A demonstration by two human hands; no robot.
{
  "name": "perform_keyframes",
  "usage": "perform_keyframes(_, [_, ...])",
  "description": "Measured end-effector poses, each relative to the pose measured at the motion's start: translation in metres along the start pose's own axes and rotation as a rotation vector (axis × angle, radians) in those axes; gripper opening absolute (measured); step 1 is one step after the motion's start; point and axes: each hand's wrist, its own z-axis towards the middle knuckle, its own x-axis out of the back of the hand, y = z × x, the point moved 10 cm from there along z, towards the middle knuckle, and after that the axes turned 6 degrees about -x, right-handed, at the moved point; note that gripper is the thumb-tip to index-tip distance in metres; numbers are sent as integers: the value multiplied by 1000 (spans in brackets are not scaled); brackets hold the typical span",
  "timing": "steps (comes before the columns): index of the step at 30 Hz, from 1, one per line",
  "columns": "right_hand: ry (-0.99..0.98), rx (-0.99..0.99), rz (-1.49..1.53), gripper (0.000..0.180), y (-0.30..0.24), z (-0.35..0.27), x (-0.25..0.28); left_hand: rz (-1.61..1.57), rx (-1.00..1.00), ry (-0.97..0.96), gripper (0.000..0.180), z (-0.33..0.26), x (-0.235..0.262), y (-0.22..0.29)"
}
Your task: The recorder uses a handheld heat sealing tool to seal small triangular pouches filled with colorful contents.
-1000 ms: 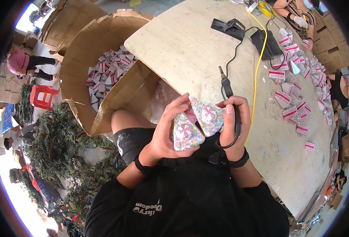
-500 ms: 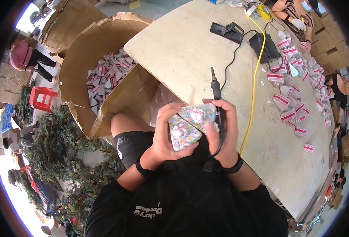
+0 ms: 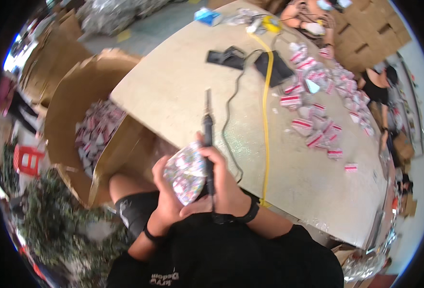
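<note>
My left hand (image 3: 168, 207) is wrapped round the left side of a speckled, multicoloured wedge-shaped ornament (image 3: 183, 176); motion blur hides its details, and whether it is one piece or two pressed together I cannot tell. A black soldering iron (image 3: 208, 126) is gripped in my right hand (image 3: 227, 189), its metal tip pointing away from me toward the table. The fingers of that hand also rest against the ornament's right side.
On the pale table (image 3: 173, 62) lie a heap of red-and-white labelled packets (image 3: 317, 129), a yellow cable (image 3: 267, 91), a black iron stand (image 3: 225, 57) and a black box (image 3: 273, 68). A cardboard bin (image 3: 60, 125) with more packets stands at left. Co-workers sit at the far right.
The two speckled wedges, held slightly apart before, are now turned and bunched together. The iron has swung more upright beside them, and the whole view has shifted and blurred.
</note>
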Motion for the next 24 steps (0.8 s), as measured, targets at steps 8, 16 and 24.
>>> perform_keyframes(8, [-38, -53, -14, 111, 3, 3, 6, -152, 69, -121, 126, 11, -9, 9])
perform_keyframes(16, [-14, -6, 74, 102, -4, -1, 11, -691, 386, 388, 62, 9, -1, -26])
perform_keyframes(24, [-136, 38, -20, 94, -20, -2, 8, -1172, 813, 254, 58, -11, -34, -42])
